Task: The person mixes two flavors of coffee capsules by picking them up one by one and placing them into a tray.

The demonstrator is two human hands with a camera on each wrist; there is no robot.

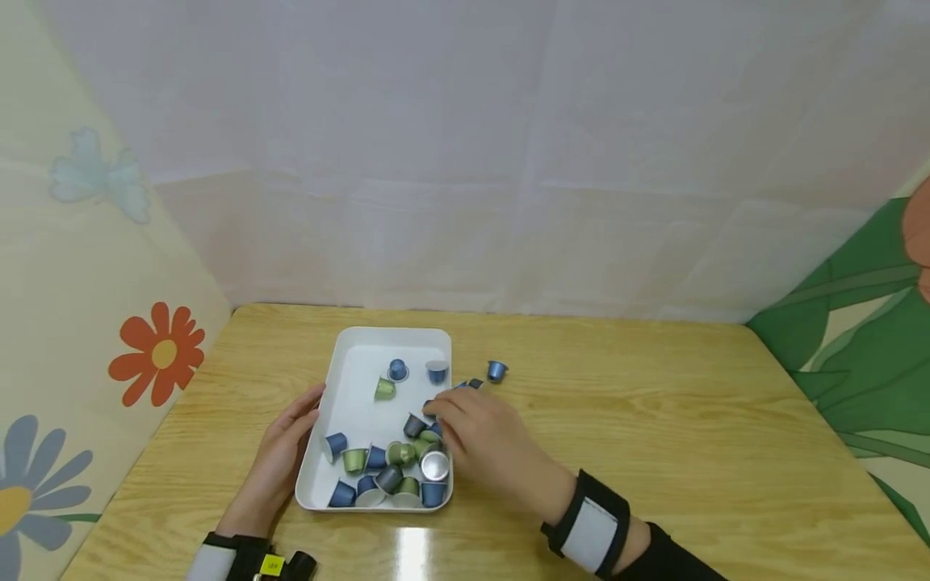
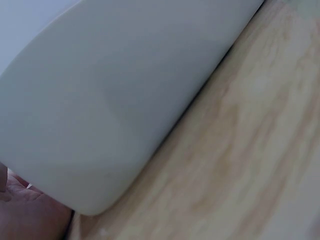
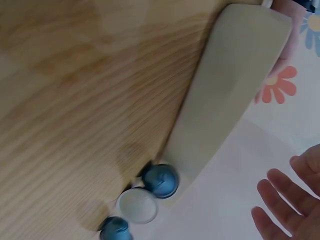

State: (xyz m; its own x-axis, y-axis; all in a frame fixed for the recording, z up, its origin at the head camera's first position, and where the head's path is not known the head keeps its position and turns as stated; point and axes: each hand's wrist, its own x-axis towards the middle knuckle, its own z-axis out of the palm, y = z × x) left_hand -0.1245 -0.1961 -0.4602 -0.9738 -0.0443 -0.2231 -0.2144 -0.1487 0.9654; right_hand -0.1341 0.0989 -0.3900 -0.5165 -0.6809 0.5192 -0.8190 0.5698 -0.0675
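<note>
A white tray (image 1: 363,347) lies on the table with several coffee capsules in it, mostly near its front end. My left hand (image 1: 279,452) rests along the tray's left wall, its fingers straight against the outside. Over the right rim reaches my right hand (image 1: 490,440), its fingertips beside a blue capsule (image 1: 430,407) inside the tray. In the right wrist view the fingers (image 3: 282,202) are spread loosely, and no capsule shows between them. A dark grey capsule (image 1: 415,426) and a silver-faced capsule (image 1: 434,466) lie close by.
Outside the tray's right wall, a blue capsule (image 1: 497,371) stands on the wooden table (image 1: 654,436). More capsules sit by the wall, partly behind my right hand; the right wrist view shows a blue one (image 3: 160,180) and a pale-faced one (image 3: 136,205). A pale cloth (image 1: 508,161) hangs behind.
</note>
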